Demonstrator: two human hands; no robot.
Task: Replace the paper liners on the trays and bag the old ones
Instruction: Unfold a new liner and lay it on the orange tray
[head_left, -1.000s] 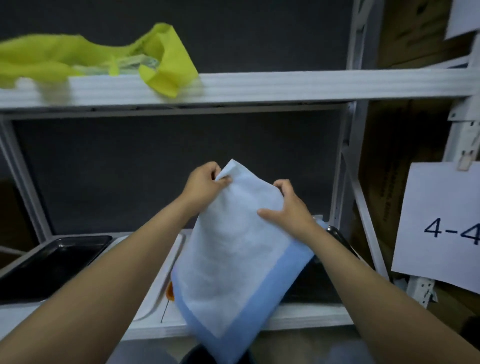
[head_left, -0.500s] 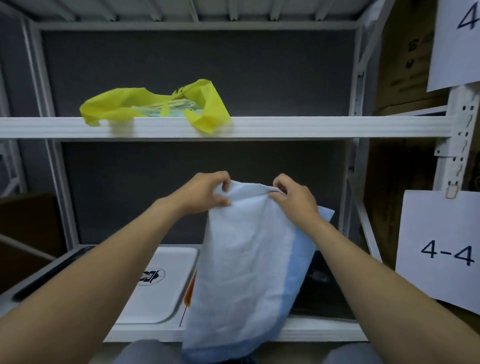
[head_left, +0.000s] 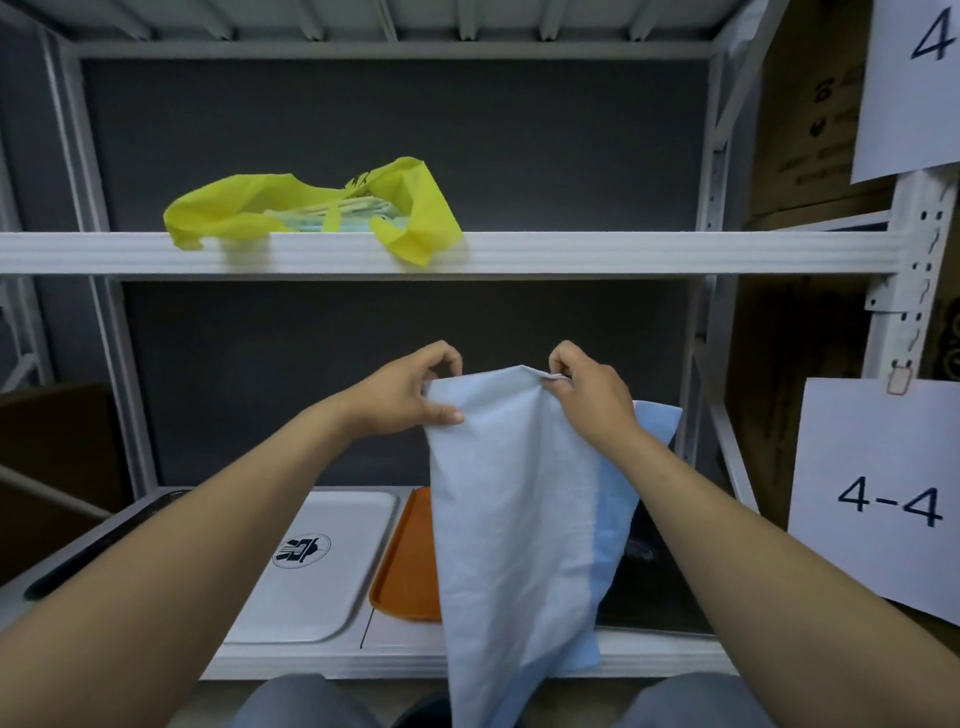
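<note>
The left hand and right hand are raised in front of the lower shelf opening, a little apart. Each pinches a top corner of a pale blue liner between thumb and curled fingers. The liner hangs straight down from that grip, its top edge stretched between the 2 hands. A darker blue layer shows along its right side and bottom, and the lower end drops out of view past the lower shelf.

On that shelf lie several trays. A white tray with a round dark logo sits left of the liner. An orange tray lies just beside it, its right part hidden by the hanging sheet. A dark tray sits behind the liner and the right forearm. The rim of another dark tray shows at the far left, behind the left forearm.

On the upper shelf rests a yellow bag, slumped open, with pale folded sheets visible inside it and 1 flap drooping over the shelf edge.

To the right, a white label reading 4-4 hangs from the rack post, with cardboard boxes behind it.
</note>
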